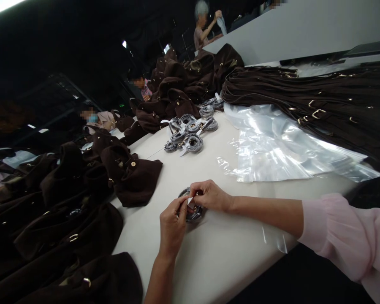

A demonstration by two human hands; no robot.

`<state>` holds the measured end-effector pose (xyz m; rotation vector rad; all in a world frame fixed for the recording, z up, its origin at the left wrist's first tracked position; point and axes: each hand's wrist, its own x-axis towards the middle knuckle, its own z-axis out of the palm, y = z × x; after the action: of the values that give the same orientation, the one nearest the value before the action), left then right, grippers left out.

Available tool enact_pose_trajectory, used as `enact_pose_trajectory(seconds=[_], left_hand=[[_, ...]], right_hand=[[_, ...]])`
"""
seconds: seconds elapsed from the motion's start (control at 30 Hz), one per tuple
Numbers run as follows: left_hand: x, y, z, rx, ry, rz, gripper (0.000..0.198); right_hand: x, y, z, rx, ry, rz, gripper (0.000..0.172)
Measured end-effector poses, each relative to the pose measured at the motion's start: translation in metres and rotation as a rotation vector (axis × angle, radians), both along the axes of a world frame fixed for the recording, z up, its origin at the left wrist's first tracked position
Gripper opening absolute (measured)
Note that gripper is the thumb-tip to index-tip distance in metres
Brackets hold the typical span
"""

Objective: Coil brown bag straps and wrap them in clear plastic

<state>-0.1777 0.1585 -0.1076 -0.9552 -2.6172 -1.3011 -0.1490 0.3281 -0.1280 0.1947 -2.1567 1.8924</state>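
Shown on the pale table [228, 261]: a plastic-wrapped strap coil [195, 216], with a white slip [190, 201] over it, apparently pinched between fingertips of left hand [172, 217] and right hand [213, 196]. Probably light, springy, slick; best taken across the ring.

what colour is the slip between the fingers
The slip is white, best seen in the head view.

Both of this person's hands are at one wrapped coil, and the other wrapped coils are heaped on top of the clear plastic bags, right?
Not quite: the other wrapped coils lie on the pale table, left of the clear plastic bags, not on them. The head view shows this, with the left hand and right hand both at one wrapped coil.
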Motion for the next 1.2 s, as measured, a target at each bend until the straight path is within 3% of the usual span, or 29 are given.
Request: enact_pose_trajectory(seconds=[0.13,0.23,0.3,0.4,0.53,0.67,0.8,0.9,1.07,1.2], left_hand=[[0.003,0.001,0.005,-0.034,0.006,0.05,0.019],[0.005,0.004,0.004,-0.019,-0.027,0.11,0.018],[0.005,0.004,0.002,-0.023,-0.028,0.143,0.017],[0.005,0.005,0.002,-0.034,-0.001,0.172,0.015],[0.006,0.007,0.001,-0.069,0.102,0.167,0.015],[0.009,0.012,0.001,-0.078,0.182,0.217,0.016],[0.005,0.011,0.007,0.12,-0.031,0.346,0.017],[-0.001,0.007,0.01,0.281,-0.177,0.427,0.019],[-0.001,0.007,0.008,0.268,-0.261,0.374,0.027],[0.006,0.011,0.003,0.029,-0.085,0.24,0.028]], right_hand=[[0.002,0.001,0.004,0.241,0.187,-0.069,0.015],[0.004,0.001,0.009,0.328,0.078,-0.189,0.006],[0.004,0.001,0.014,0.239,-0.13,-0.151,0.005],[0.003,0.004,0.02,-0.004,-0.391,0.023,0.017],[-0.001,0.005,0.019,-0.089,-0.438,0.066,0.034],[-0.005,0.001,0.014,0.018,-0.364,-0.011,0.031],[-0.006,-0.001,0.014,0.279,-0.336,-0.105,0.025],[-0.004,-0.003,0.016,0.367,-0.317,-0.119,0.023],[0.0,-0.006,0.013,0.467,-0.295,-0.15,0.02],[0.001,-0.005,0.01,0.478,-0.266,-0.151,0.02]])
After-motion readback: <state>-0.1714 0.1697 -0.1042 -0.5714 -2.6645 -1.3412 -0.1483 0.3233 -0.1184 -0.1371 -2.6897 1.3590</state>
